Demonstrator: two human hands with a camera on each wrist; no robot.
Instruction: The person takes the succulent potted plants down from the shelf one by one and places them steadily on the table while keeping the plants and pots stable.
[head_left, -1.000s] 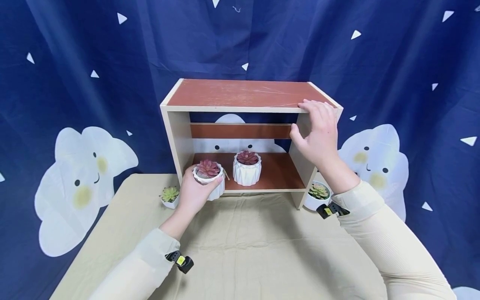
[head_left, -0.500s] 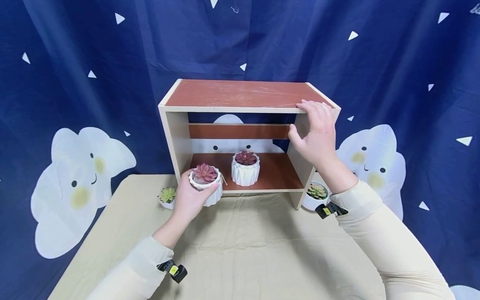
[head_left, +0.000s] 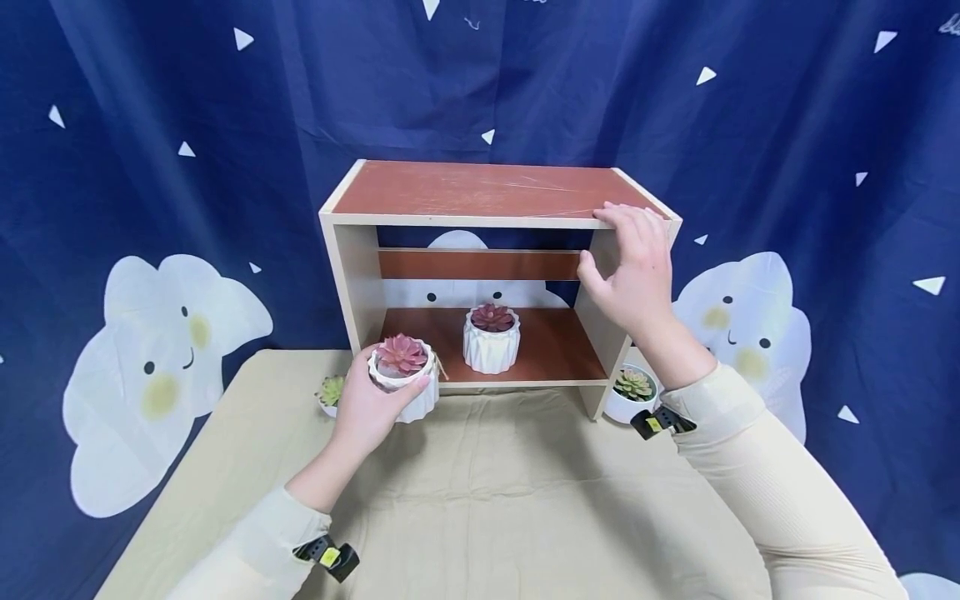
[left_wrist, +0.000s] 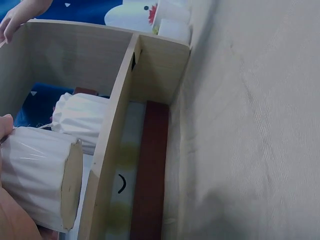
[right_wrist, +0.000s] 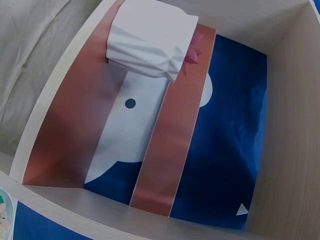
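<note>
My left hand (head_left: 369,408) grips a white fluted flower pot (head_left: 420,403) with a pinkish-red succulent (head_left: 402,355), thumb across its near side. It hangs in front of the shelf's lower left, and its tan underside (left_wrist: 72,187) shows in the left wrist view. A matching potted succulent (head_left: 491,350) stands upright on the lower board of the small wooden shelf unit (head_left: 480,190); the right wrist view shows its white pot (right_wrist: 147,40) too. Over the unit's top right front edge lies my right hand (head_left: 637,271), fingers extended on the top and thumb held apart.
A small green succulent (head_left: 331,390) stands left of the unit, partly hidden by my left hand. Another green one in a round white pot (head_left: 626,405) is outside the right side panel. Beige cloth (head_left: 480,500) covers the table; a dark blue curtain (head_left: 420,83) hangs behind.
My left hand has drawn the flower pot left and toward me, away from the shelf's front edge. It now overlaps the small green succulent more. The right hand stays on the unit.
</note>
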